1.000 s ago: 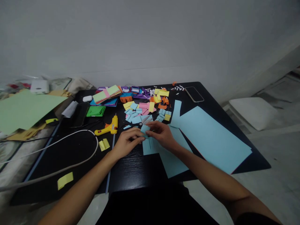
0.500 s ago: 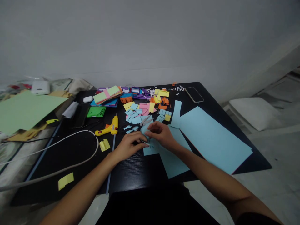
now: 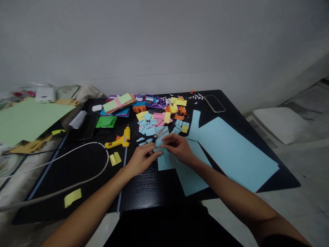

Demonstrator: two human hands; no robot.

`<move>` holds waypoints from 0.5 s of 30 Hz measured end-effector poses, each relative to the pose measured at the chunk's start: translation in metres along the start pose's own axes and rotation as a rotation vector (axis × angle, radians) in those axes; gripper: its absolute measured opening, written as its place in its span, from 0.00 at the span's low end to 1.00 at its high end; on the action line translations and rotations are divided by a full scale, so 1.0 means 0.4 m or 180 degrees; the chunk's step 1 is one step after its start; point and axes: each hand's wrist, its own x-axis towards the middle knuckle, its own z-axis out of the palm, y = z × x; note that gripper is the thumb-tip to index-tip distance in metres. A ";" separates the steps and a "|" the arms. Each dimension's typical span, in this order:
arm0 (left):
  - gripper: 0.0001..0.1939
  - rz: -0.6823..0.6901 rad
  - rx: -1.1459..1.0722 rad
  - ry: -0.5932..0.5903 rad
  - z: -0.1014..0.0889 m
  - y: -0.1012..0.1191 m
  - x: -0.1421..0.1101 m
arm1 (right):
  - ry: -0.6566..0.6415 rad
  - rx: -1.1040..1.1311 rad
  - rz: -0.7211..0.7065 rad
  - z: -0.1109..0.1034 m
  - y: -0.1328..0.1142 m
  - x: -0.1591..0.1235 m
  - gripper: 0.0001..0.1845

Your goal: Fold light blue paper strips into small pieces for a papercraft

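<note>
Yellow glue gun [image 3: 125, 138], one: lying on the black table [image 3: 144, 192]. Small blue paper piece [image 3: 157, 149], one: right of the glue gun and slightly nearer the person, between two hands. Left hand [image 3: 144, 157]: fingers and thumb grasping the piece. Right hand [image 3: 178, 147]: thumb and fingertips pinching its other side. Scissors [image 3: 160, 132], one pair: right of the glue gun. Large blue sheet [image 3: 239, 154]: well to the glue gun's right. Green paper stack [image 3: 106, 122]: beyond the glue gun, leftward. Folded yellow piece [image 3: 115, 158]: just before the glue gun.
</note>
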 end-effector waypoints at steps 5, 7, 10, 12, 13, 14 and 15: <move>0.09 -0.0449 -0.0214 0.0367 0.011 -0.009 -0.010 | -0.0019 -0.0069 -0.0181 0.001 0.004 -0.002 0.12; 0.10 -0.0693 -0.0333 0.0515 0.016 -0.016 -0.016 | -0.0007 -0.0097 -0.0187 0.000 0.003 -0.004 0.11; 0.13 -0.0856 -0.0574 0.0659 0.020 -0.021 -0.019 | -0.0010 -0.0036 -0.0175 0.001 -0.004 -0.007 0.10; 0.14 -0.0852 -0.0687 0.0705 0.021 -0.020 -0.017 | -0.0028 0.0039 -0.0171 0.002 -0.010 -0.010 0.10; 0.14 -0.0845 -0.0716 0.0723 0.022 -0.019 -0.016 | -0.0048 0.0081 -0.0157 0.004 -0.012 -0.011 0.10; 0.14 -0.0844 -0.0735 0.0736 0.022 -0.019 -0.015 | -0.0064 0.0118 -0.0140 0.005 -0.014 -0.012 0.10; 0.14 -0.0847 -0.0749 0.0749 0.022 -0.019 -0.015 | -0.0085 0.0136 -0.0118 0.006 -0.015 -0.013 0.11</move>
